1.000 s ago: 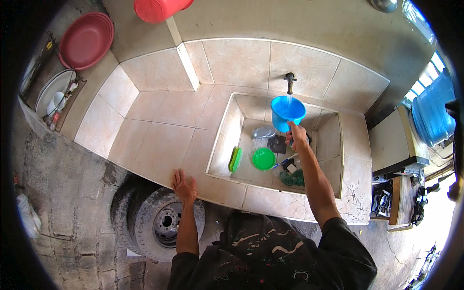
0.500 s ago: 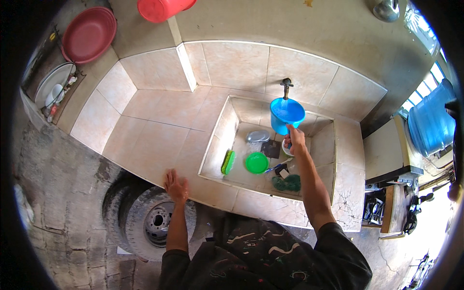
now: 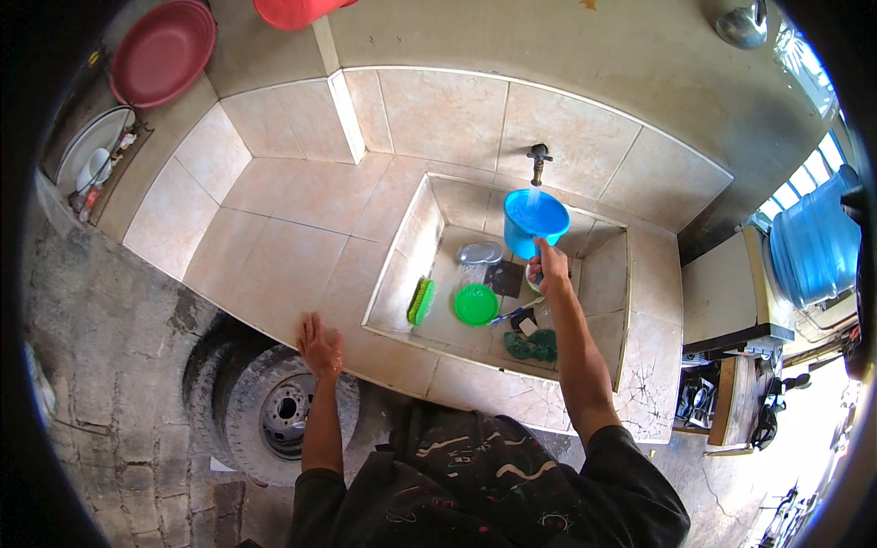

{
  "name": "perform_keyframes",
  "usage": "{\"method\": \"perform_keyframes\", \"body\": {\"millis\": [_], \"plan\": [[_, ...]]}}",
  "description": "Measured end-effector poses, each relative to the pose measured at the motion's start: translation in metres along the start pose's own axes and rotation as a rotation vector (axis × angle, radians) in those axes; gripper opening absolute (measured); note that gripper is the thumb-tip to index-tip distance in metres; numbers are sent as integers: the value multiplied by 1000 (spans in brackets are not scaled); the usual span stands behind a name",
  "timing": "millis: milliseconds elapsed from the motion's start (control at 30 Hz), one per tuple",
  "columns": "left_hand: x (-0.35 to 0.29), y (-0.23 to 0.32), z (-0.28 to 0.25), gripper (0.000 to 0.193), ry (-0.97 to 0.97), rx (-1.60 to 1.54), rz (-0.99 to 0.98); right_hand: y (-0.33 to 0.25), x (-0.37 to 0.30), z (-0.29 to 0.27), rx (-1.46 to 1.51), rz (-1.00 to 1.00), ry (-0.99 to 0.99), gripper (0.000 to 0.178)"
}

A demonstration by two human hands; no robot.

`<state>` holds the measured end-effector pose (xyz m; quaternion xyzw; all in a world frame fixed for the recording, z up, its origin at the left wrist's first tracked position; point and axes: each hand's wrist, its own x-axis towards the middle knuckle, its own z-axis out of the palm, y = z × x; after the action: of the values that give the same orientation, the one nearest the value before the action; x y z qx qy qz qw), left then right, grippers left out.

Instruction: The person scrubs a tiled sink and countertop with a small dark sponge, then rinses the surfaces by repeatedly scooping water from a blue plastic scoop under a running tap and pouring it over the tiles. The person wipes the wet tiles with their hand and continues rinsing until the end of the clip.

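Note:
My right hand (image 3: 547, 266) grips the handle of a blue dipper (image 3: 522, 239) beneath a wall tap (image 3: 539, 165). Water runs from the tap into the dipper. My left hand (image 3: 321, 346) lies with spread fingers at the front edge of the tiled counter (image 3: 274, 265), holding nothing. Below the dipper, the tiled sink holds a green bristle brush (image 3: 421, 302), a round green dish (image 3: 476, 305) and a clear oval container (image 3: 480, 253). A dark flat square (image 3: 505, 279), a toothbrush (image 3: 517, 311) and a green scouring pad (image 3: 531, 345) lie there too. Something white behind my right hand is partly hidden.
Two tyres (image 3: 239, 411) stand under the counter by my left forearm. A red basin (image 3: 163, 55) and a dish rack (image 3: 96, 164) are at the far left. To the right, a large blue water bottle (image 3: 811, 239) rests above a pale cabinet (image 3: 726, 292).
The whole view has shifted slightly. Water still falls into the dipper, held under the tap in my right hand. My left hand stays at the counter edge, its fingers slightly shifted.

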<state>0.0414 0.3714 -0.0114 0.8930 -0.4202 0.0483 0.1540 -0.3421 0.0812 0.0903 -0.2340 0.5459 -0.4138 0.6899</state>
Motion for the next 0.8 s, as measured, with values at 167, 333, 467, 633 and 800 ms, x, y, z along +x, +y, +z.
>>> {"method": "perform_keyframes", "body": {"millis": [167,333,467,633,800], "plan": [[2,-1,2,65,-4,2,-10,4,6,-3,-33,-18,-12,28],[1,-3,8,64,32,-22,-7,5,7,-6,-100,-53,-17,29],[0,-5,10,64,49,-18,9,5,9,-6,-100,-42,-18,29],[-1,-5,9,62,92,-47,48,6,15,-7,-114,-56,-27,28],[-7,-9,7,60,30,-29,3,11,15,-11,-129,-79,-66,27]]}}
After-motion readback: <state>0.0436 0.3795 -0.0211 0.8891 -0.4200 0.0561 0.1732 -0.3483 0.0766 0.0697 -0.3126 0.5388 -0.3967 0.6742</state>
